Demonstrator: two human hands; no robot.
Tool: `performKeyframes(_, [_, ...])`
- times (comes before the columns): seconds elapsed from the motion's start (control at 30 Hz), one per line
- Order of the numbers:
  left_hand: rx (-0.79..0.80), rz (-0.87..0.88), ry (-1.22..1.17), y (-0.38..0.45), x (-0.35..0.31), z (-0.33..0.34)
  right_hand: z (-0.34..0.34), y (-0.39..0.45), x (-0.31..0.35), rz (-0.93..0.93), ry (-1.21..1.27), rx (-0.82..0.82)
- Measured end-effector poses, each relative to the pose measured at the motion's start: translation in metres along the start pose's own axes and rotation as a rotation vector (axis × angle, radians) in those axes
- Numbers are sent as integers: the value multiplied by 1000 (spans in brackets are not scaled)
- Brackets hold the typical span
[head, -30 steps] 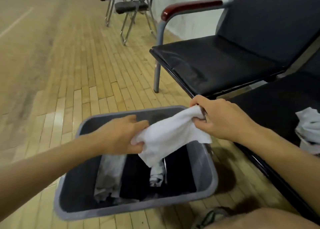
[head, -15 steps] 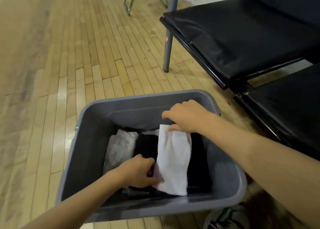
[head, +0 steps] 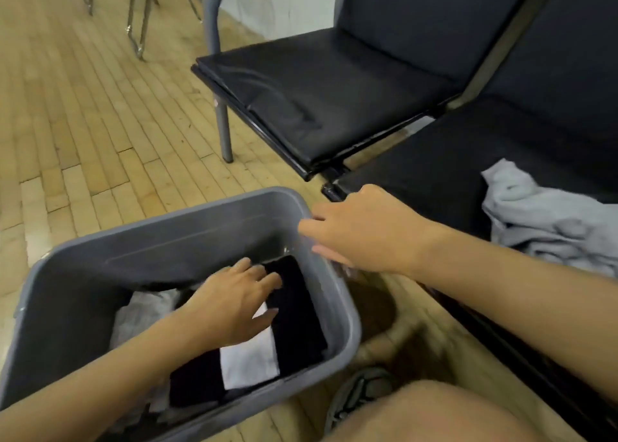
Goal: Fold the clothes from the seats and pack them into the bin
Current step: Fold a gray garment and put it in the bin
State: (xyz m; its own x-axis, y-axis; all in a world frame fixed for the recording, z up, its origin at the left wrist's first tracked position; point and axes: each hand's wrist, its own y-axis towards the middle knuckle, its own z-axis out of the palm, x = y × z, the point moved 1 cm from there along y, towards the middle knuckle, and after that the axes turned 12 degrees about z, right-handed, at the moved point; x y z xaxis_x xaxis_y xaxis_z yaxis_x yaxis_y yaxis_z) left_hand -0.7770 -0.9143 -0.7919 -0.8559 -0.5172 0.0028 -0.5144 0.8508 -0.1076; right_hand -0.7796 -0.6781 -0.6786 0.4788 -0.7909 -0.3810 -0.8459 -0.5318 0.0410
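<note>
the right hand (head: 364,229) has left the bin (head: 174,231), empty with loose fingers; the left hand (head: 234,303) presses the white cloth (head: 249,361) flat. next: the grey garment (head: 548,221).

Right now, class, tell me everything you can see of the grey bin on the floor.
The grey bin is a rectangular tub, plastic by its look, with rounded corners and a thick rolled rim. It stands open on the wooden floor beside the black seats. Inside lie folded clothes: a white piece between black ones, pale fabric at the left. The left hand presses flat on them; the right hand hovers above its far right corner.
</note>
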Motion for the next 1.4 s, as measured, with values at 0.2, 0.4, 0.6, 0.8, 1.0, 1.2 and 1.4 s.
performKeyframes(0.2, [-180,188,-52,103,-61,-122,-64,-145,-114,331,-25,101])
performKeyframes(0.4, [-286,458,57,218,-165,-204,-86,-327,-192,1050,50,216])
performKeyframes(0.6, [-252,713,69,322,-295,-250,-78,-480,-199,1460,47,189])
performKeyframes(0.8, [-233,821,34,372,-402,-249,-70,-575,-173,1694,54,311])
performKeyframes(1.0, [-198,907,39,354,-434,-201,-45,-598,-155,1672,87,595])
performKeyframes(1.2, [-219,903,-71,349,-436,-199,-7,-594,-147,1666,-42,759])
performKeyframes(1.4, [-200,870,-103,350,-408,-199,-10,-565,-149,1642,107,451])
